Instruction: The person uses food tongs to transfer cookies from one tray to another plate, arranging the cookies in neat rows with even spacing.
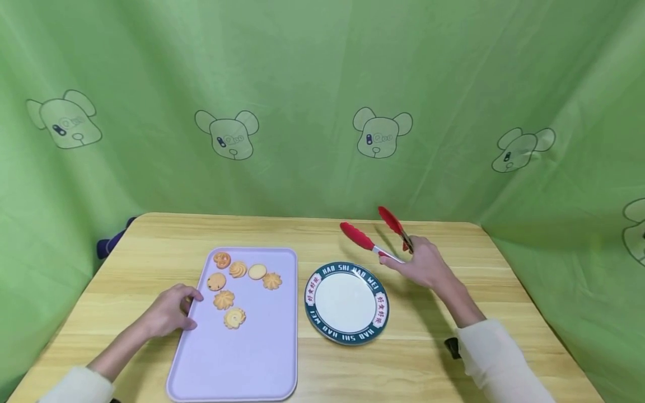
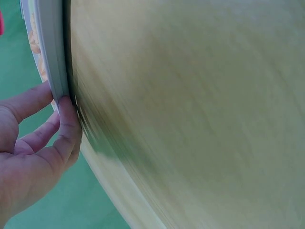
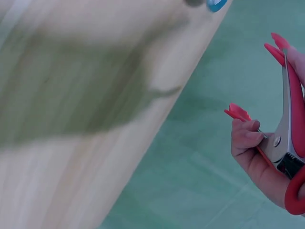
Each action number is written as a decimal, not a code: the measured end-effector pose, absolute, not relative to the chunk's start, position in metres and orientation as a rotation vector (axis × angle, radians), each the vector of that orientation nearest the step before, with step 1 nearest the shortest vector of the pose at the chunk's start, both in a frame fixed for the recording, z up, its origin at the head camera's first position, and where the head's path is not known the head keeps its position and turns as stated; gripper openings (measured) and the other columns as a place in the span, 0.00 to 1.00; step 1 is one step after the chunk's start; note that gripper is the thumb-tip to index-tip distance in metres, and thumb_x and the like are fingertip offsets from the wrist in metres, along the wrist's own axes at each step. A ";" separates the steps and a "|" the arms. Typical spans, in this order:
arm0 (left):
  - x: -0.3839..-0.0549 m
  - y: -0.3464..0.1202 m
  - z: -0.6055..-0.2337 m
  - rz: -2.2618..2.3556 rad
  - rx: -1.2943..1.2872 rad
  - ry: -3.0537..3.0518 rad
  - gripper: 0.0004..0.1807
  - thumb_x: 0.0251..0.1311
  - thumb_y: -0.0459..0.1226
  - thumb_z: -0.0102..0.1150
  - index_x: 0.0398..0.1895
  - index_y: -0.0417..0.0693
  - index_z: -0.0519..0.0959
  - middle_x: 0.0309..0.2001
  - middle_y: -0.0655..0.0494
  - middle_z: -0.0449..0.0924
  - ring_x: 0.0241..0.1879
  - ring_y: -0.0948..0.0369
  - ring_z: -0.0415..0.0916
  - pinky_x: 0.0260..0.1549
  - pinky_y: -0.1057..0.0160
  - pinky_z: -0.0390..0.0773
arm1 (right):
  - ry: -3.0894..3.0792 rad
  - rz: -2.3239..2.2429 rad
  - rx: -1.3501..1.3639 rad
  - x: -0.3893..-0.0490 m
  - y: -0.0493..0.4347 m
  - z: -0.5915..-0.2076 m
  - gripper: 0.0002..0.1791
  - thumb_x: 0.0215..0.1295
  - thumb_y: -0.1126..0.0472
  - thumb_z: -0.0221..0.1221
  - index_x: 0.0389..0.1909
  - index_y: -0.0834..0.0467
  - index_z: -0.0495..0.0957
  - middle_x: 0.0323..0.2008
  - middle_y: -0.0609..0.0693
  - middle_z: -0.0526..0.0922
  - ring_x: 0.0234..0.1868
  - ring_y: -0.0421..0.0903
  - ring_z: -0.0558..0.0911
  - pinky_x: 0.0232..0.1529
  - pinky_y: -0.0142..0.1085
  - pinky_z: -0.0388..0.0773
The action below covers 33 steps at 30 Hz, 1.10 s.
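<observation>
Tongs (image 1: 357,236) fill right grip (image 1: 425,264), left (image 1: 168,311) pinches tray (image 1: 252,358), plate (image 1: 347,302) reads "HAO SHI HAO WEI".

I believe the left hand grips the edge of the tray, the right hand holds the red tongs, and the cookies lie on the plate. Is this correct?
Not quite: the head view shows the cookies on the tray, not on the plate. The left hand does grip the tray's edge, and the right hand holds the red tongs.

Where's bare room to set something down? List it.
Free: the middle of the plate; the near end of the tray, bordered by seven cookies; the table between plate, tray and right sleeve. Crowded: the tray's far end, where cookies cluster.
</observation>
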<state>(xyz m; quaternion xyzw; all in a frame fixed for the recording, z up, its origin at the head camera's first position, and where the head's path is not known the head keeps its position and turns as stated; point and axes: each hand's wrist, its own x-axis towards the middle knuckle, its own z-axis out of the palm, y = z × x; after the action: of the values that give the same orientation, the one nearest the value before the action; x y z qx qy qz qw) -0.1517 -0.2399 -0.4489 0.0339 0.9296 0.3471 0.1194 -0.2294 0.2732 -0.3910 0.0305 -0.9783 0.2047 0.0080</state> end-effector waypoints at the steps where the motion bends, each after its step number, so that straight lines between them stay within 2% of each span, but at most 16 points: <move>1: -0.152 -0.240 -0.449 1.017 0.098 2.716 0.28 0.34 0.24 0.71 0.45 0.33 0.75 0.39 0.45 0.73 0.33 0.57 0.74 0.28 0.63 0.79 | -3.063 0.637 0.119 -0.229 0.269 -0.390 0.47 0.46 0.27 0.60 0.47 0.68 0.70 0.40 0.63 0.76 0.35 0.52 0.74 0.27 0.34 0.70; 5: -0.152 -0.240 -0.450 1.025 0.100 2.715 0.28 0.34 0.24 0.71 0.45 0.33 0.75 0.39 0.45 0.73 0.33 0.57 0.74 0.28 0.63 0.79 | -3.079 0.618 0.237 -0.226 0.251 -0.388 0.44 0.45 0.27 0.62 0.44 0.64 0.71 0.38 0.60 0.76 0.35 0.50 0.72 0.28 0.34 0.68; 11: -0.152 -0.240 -0.449 1.027 0.088 2.706 0.28 0.35 0.24 0.71 0.46 0.33 0.75 0.39 0.44 0.73 0.33 0.57 0.74 0.28 0.63 0.79 | -3.132 0.592 0.372 -0.220 0.225 -0.389 0.57 0.39 0.23 0.60 0.58 0.65 0.69 0.45 0.58 0.77 0.42 0.51 0.74 0.40 0.43 0.78; 16: -0.153 -0.240 -0.448 1.025 0.082 2.702 0.28 0.35 0.24 0.71 0.46 0.32 0.75 0.39 0.44 0.72 0.33 0.57 0.74 0.29 0.63 0.80 | -3.168 0.580 0.456 -0.216 0.205 -0.392 0.61 0.37 0.21 0.60 0.64 0.63 0.65 0.52 0.58 0.76 0.50 0.53 0.76 0.51 0.50 0.78; 24: -0.153 -0.239 -0.450 1.035 0.070 2.692 0.28 0.35 0.23 0.70 0.47 0.32 0.74 0.40 0.44 0.72 0.33 0.57 0.74 0.29 0.63 0.80 | -3.159 0.595 0.635 -0.211 0.178 -0.402 0.52 0.42 0.31 0.66 0.63 0.62 0.67 0.55 0.57 0.77 0.55 0.51 0.76 0.56 0.48 0.76; 28: -0.152 -0.239 -0.449 1.036 0.071 2.697 0.28 0.35 0.23 0.70 0.47 0.32 0.74 0.40 0.44 0.73 0.34 0.57 0.74 0.29 0.62 0.80 | -3.189 0.613 0.653 -0.207 0.164 -0.406 0.51 0.42 0.32 0.67 0.63 0.61 0.68 0.57 0.56 0.76 0.57 0.51 0.76 0.57 0.48 0.75; 33: -0.152 -0.240 -0.449 1.028 0.073 2.702 0.29 0.35 0.24 0.71 0.47 0.32 0.74 0.39 0.45 0.73 0.33 0.57 0.74 0.29 0.63 0.80 | -3.196 0.587 0.711 -0.203 0.148 -0.408 0.47 0.44 0.33 0.67 0.61 0.59 0.71 0.56 0.55 0.77 0.53 0.49 0.77 0.55 0.45 0.77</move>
<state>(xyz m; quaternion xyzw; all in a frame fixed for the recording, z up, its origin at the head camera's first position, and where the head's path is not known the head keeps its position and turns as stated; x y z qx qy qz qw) -0.1521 -0.2399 -0.4489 0.0250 0.9271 0.3526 0.1245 -0.2029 0.1482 -0.4080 0.2127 -0.9567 0.1758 -0.0924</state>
